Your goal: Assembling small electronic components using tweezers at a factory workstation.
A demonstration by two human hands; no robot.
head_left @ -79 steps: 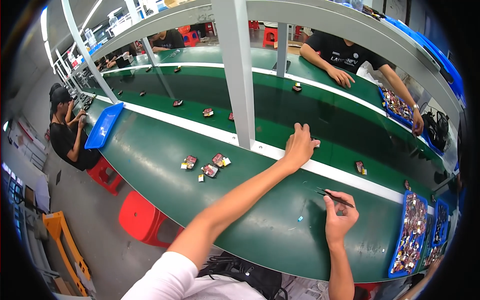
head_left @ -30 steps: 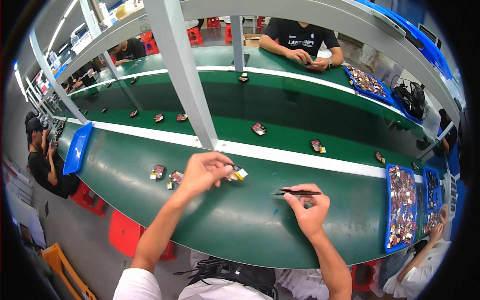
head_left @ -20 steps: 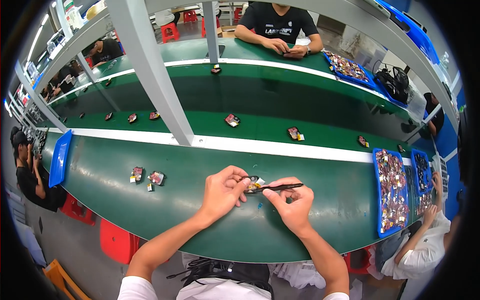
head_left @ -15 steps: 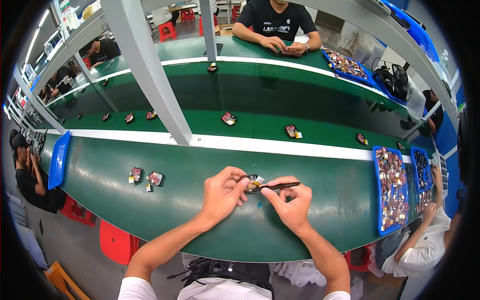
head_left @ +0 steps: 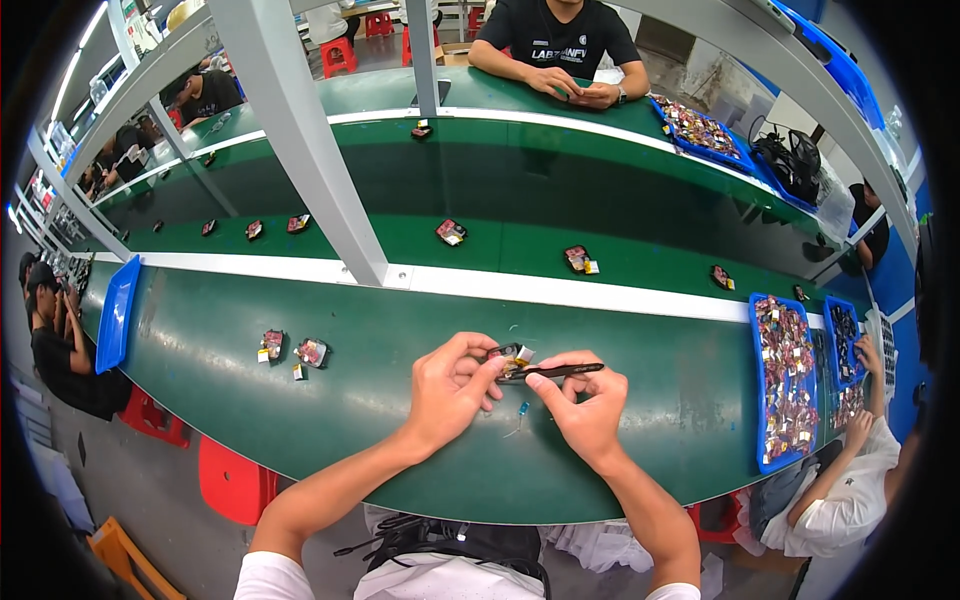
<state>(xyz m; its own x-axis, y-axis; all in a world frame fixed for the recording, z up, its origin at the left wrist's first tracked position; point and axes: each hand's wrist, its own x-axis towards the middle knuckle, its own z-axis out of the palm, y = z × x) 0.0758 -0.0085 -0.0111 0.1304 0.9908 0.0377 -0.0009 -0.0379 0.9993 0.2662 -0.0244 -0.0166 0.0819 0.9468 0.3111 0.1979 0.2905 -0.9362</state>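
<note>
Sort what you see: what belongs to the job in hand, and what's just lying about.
Job, apparently:
Small black-cased electronic module, in the left hand
Slim black tweezers, in the right hand
Two similar modules on the green tabletop

Lying about, seemingly:
Tiny blue scrap
Red plastic stool

Bright light fills the scene; ceiling tubes (head_left: 67, 82) glow far left, and pale glare marks the green tabletop (head_left: 340, 410). Left hand (head_left: 445, 395) and right hand (head_left: 590, 412) look sharp; long edges bow toward the black rim.
</note>
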